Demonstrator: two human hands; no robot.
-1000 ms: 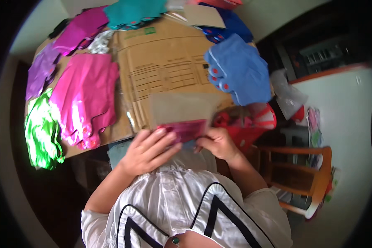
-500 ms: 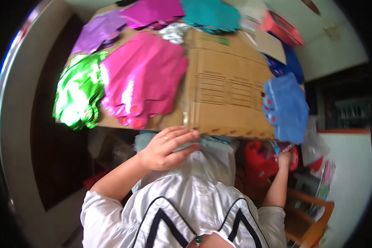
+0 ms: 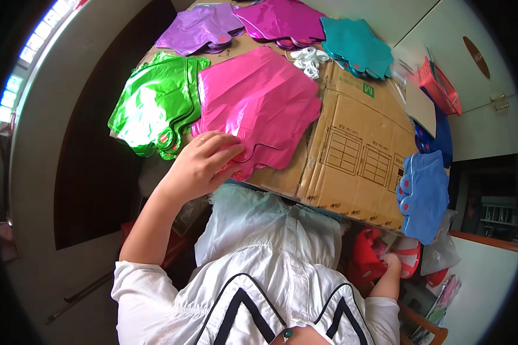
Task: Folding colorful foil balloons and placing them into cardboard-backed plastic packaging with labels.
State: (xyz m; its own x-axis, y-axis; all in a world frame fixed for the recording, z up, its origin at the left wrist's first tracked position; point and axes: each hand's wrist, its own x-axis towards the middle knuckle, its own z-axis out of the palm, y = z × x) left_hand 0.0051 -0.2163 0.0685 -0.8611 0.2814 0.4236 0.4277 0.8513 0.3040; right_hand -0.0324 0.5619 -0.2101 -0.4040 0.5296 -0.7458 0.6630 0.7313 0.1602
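Observation:
My left hand (image 3: 204,164) rests at the near edge of a stack of shiny pink foil pieces (image 3: 265,98) with rounded lobes. Its fingers and thumb are bent together over a lobe with a red dot. Down at the right, below the table edge, my right hand (image 3: 391,264) reaches into a red bag-like thing (image 3: 365,253); its fingers are hidden there. Beside the pink stack on the left lies a pile of green foil pieces (image 3: 155,98). White cord (image 3: 309,60) is bundled past the pink stack's far right corner.
Purple (image 3: 198,27), magenta (image 3: 279,20) and teal (image 3: 357,49) piles lie along the far side. A flattened cardboard box (image 3: 345,190) covers the table. Blue pieces (image 3: 426,195) overhang its right edge, near a red basket (image 3: 440,89). A wooden chair (image 3: 426,322) stands lower right.
My left hand has moved forward and left from the table's front edge onto the pink stack. My right hand has gone lower, into the red thing. The view has shifted left.

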